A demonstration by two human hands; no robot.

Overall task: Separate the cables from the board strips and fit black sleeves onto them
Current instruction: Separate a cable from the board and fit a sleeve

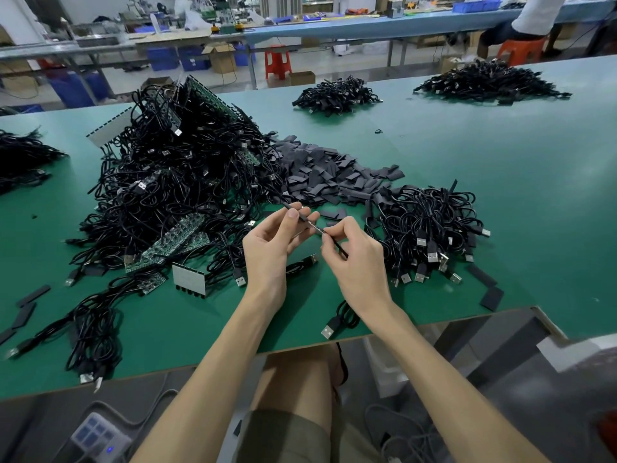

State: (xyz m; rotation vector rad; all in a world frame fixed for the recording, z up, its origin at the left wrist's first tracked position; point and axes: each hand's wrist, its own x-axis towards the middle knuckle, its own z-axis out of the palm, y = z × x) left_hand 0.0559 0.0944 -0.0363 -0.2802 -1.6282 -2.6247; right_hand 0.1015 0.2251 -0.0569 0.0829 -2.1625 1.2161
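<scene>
The cable (287,206) being worked on is a thin black lead held in the air just above the near middle of the green table (500,162), running aslant from upper left to lower right between both hands. The left hand (270,242) pinches it between thumb and forefinger, its other fingers curled loosely beneath. The right hand (354,259) pinches it just beside the left fingertips, with the lead trailing out below its palm. Whether a sleeve sits on the pinched stretch is too small to tell. Directly behind the hands lies a loose heap of flat black sleeves (320,175), spread on the bare table rather than in any bin. To the left rises a large tangle of cables (173,152), with green board strips (173,242) poking out of it and a short white-backed strip (188,279) lying at its near edge. To the right sits a smaller bundle of cables (430,222) with silver USB plugs fanned toward the table edge, and a few stray sleeves beside it. One coiled lead (334,325) rests at the table's near edge, under the right wrist. Further black piles lie well apart at the far side (337,95) and the far right (490,80). Beyond the table, blue crates (163,58) and an open cardboard box (220,58) stand on the floor under a bench; their contents cannot be made out.
</scene>
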